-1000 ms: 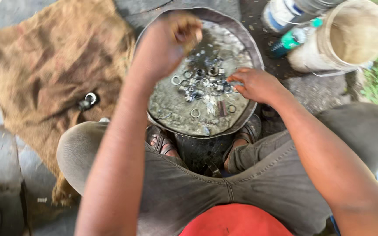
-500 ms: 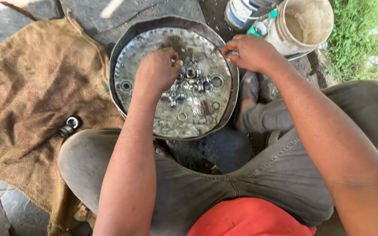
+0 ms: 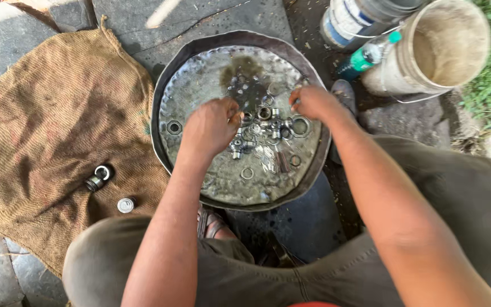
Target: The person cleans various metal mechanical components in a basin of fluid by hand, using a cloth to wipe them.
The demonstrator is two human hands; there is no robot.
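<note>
A round, dented metal pan (image 3: pixel 165 105) lies on the ground between my knees. A wet heap of small metal parts (image 3: pixel 265 133), rings, nuts and bearings, sits in its middle. My left hand (image 3: pixel 211 128) is knuckles-up at the left side of the heap, its curled fingertips down among the parts; the back of the hand hides what they hold. My right hand (image 3: pixel 312 102) is at the heap's upper right, with thumb and fingers pinched on a small grey metal part.
A brown burlap sack (image 3: pixel 52 108) is spread to the left, with a small bearing (image 3: pixel 99 177) and a round cap (image 3: pixel 125 204) lying on it. Far right stand a dirty white bucket (image 3: pixel 447 48), a tin can (image 3: pixel 348 20) and a green-capped bottle (image 3: pixel 365 57). Stone paving surrounds the pan.
My right hand has come off the pan's far rim down to the heap. My left hand stays among the parts. The view has shifted; a round cap on the sack now shows.
</note>
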